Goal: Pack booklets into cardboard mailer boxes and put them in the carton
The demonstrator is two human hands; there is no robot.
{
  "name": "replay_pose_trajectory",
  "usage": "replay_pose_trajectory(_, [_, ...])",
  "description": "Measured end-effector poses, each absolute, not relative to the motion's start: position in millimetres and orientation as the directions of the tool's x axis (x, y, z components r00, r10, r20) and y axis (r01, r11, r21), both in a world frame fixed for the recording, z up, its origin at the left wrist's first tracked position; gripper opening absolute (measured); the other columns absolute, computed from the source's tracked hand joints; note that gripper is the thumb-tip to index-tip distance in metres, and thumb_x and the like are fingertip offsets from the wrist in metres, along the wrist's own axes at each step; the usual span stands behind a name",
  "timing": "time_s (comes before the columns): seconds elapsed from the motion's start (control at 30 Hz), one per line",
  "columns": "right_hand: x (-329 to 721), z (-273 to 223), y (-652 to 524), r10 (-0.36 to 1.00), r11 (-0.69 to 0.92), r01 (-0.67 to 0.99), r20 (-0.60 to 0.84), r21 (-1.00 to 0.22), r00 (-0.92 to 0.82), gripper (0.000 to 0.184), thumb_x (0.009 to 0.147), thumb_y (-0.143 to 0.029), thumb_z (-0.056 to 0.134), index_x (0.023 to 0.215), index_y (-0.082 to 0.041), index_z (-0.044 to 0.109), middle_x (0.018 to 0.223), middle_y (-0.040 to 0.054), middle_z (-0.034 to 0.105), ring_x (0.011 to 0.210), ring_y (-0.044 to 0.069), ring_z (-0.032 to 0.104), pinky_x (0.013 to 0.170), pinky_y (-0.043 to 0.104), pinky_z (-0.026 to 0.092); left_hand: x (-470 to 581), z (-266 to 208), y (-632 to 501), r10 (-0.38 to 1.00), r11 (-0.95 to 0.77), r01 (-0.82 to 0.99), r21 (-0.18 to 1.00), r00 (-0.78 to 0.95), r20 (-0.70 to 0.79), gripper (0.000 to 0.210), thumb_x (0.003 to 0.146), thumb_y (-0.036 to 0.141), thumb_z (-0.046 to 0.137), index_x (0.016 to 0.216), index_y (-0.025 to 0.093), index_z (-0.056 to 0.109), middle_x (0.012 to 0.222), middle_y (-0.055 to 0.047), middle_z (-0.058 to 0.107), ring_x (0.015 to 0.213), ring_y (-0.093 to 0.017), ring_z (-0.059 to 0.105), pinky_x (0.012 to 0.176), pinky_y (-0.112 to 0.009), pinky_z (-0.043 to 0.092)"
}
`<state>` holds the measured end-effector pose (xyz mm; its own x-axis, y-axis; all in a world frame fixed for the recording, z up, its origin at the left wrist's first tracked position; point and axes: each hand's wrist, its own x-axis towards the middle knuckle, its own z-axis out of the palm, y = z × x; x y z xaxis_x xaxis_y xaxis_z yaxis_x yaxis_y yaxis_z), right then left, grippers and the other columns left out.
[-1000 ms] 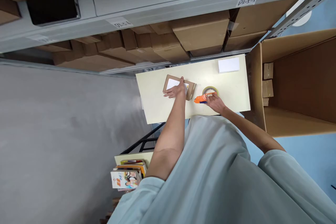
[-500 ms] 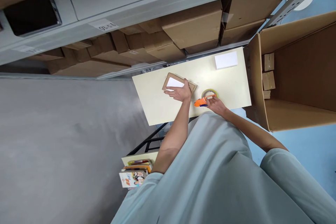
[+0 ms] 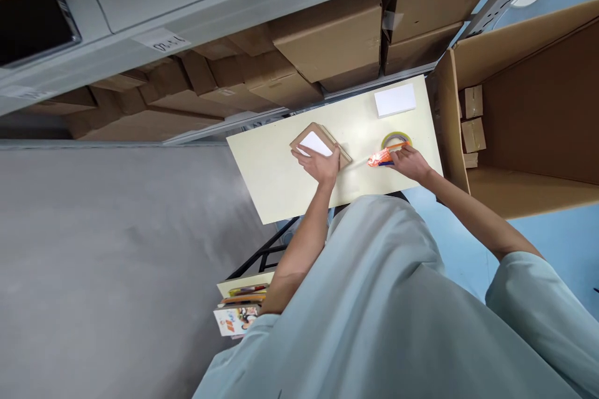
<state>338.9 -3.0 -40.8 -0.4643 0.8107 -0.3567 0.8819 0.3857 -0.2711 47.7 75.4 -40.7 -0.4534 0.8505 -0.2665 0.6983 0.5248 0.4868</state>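
A small flat cardboard box (image 3: 330,136) with a white label on its face is on the cream tabletop (image 3: 262,181). My left hand (image 3: 322,167) grips its near side, thumb on one edge and fingers at the label's corner. To the right, my right hand (image 3: 408,162) is closed round the handle of an orange tape dispenser (image 3: 380,157), which carries a big roll of tape (image 3: 395,136). Between the dispenser and the box's right side a faint clear strip of tape (image 3: 359,163) shows.
A white box or pad (image 3: 395,100) lies at the table's far right corner. Beside the table stands a large open carton (image 3: 461,118) with several small boxes inside. Grey shelving (image 3: 224,6) with cardboard boxes runs along the far side. Books (image 3: 238,319) sit on a lower ledge.
My right hand has drawn the tape dispenser right and farther from me, away from the box. My left hand stays on the box, which has turned slightly. The camera view has shifted a little.
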Motion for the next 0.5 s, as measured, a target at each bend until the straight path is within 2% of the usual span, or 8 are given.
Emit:
replay_pose_trajectory(0.17, [304,-51,39,0.765,0.519,0.835,-0.337,-0.182,-0.549,0.052,0.117,-0.040,0.045,0.137,0.005,0.063,0.111,0.0272,0.081,0.098,0.035,0.073,0.107,0.050,0.041,34,-43,63,0.937,0.296,0.883,0.364,-0.196,-0.288,0.130,0.082,0.060,0.085,0.177,0.002,0.016,0.184,-0.036,0.009,0.172,-0.050,0.018,0.139,-0.063,0.021])
replay_pose_trajectory(0.3, [279,-55,38,0.715,0.597,0.776,-0.305,-0.201,-0.629,0.046,0.116,-0.033,0.046,0.132,0.006,0.064,0.108,0.0269,0.081,0.095,0.033,0.072,0.107,0.049,0.038,17,-41,57,0.951,0.117,0.905,0.409,0.017,-0.310,0.131,0.082,0.065,0.084,0.178,0.005,0.019,0.185,-0.033,0.011,0.172,-0.048,0.019,0.139,-0.062,0.022])
replay_pose_trajectory(0.37, [269,-57,28,0.701,0.620,0.758,-0.292,-0.201,-0.651,0.043,0.115,-0.029,0.046,0.133,0.006,0.064,0.105,0.0255,0.081,0.092,0.033,0.072,0.105,0.049,0.039,8,-38,54,0.942,0.052,0.897,0.440,0.103,-0.320,0.123,0.088,0.068,0.078,0.179,0.010,0.020,0.185,-0.030,0.015,0.172,-0.046,0.022,0.138,-0.061,0.026])
replay_pose_trajectory(0.5, [253,-59,6,0.721,0.600,0.777,-0.292,-0.192,-0.629,0.044,0.115,-0.029,0.046,0.136,0.006,0.063,0.102,0.0238,0.081,0.091,0.033,0.072,0.103,0.050,0.041,6,-33,49,0.938,0.026,0.905,0.424,0.125,-0.324,0.106,0.098,0.069,0.065,0.179,0.014,0.024,0.182,-0.027,0.027,0.170,-0.041,0.028,0.136,-0.059,0.028])
